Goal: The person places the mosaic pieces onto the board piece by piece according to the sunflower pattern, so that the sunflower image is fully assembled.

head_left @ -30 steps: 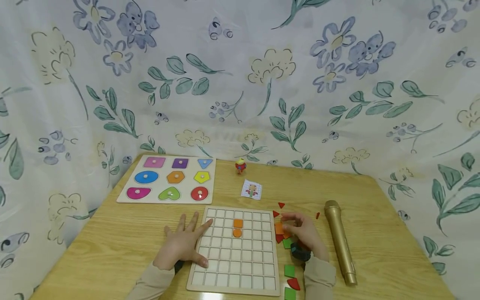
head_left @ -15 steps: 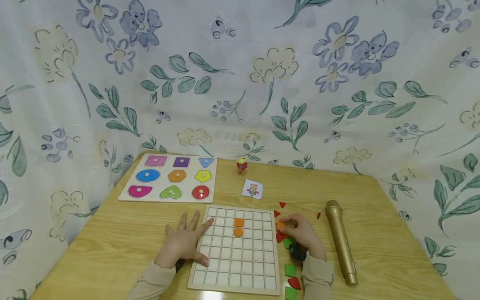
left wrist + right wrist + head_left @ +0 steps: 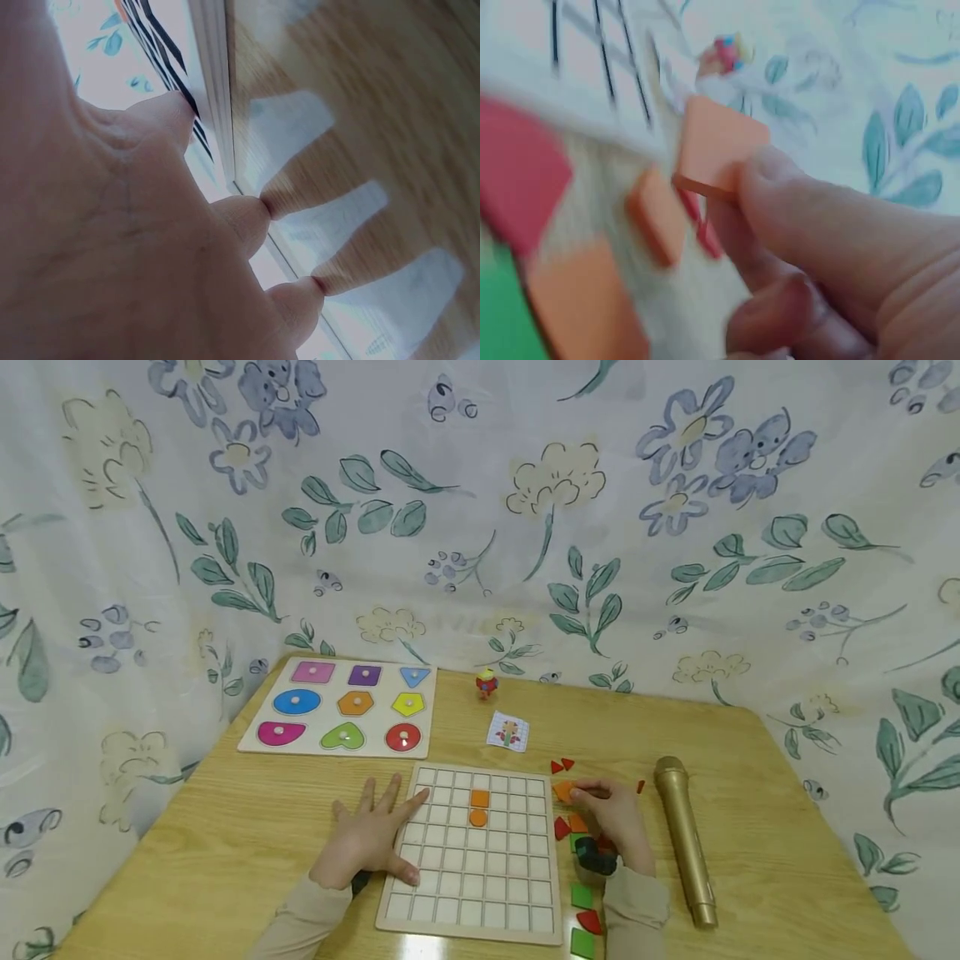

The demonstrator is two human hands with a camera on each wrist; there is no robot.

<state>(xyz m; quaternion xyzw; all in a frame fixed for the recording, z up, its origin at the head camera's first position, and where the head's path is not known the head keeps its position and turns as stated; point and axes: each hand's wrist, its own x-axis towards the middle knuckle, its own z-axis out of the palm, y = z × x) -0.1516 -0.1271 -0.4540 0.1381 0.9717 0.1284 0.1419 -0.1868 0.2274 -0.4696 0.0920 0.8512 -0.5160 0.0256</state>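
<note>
A wooden grid board [image 3: 453, 864] lies on the table, with an orange square tile [image 3: 480, 797] and a rounded orange tile [image 3: 478, 817] in its upper cells. My left hand [image 3: 367, 839] is spread over the board's left edge, thumb and index finger reaching onto it. Just past the right edge, my right hand [image 3: 615, 814] pinches a square orange tile [image 3: 720, 146] between thumb and fingers. Below it in the right wrist view lie another orange tile [image 3: 656, 217], a larger-looking orange one [image 3: 589, 300], a red tile [image 3: 521, 176] and a green tile [image 3: 506, 311].
Green tiles [image 3: 582, 896] and a red piece [image 3: 589, 922] lie by the right sleeve. A gold microphone [image 3: 686, 839] is farther right. Behind the board are a picture card [image 3: 507, 732], a small figurine [image 3: 486, 684] and a shape puzzle [image 3: 251, 747]. A floral curtain [image 3: 480, 527] backs the table.
The right hand has moved slightly away from me along the board's right side. One red triangle now sits closer to the other. The left hand stays in place.
</note>
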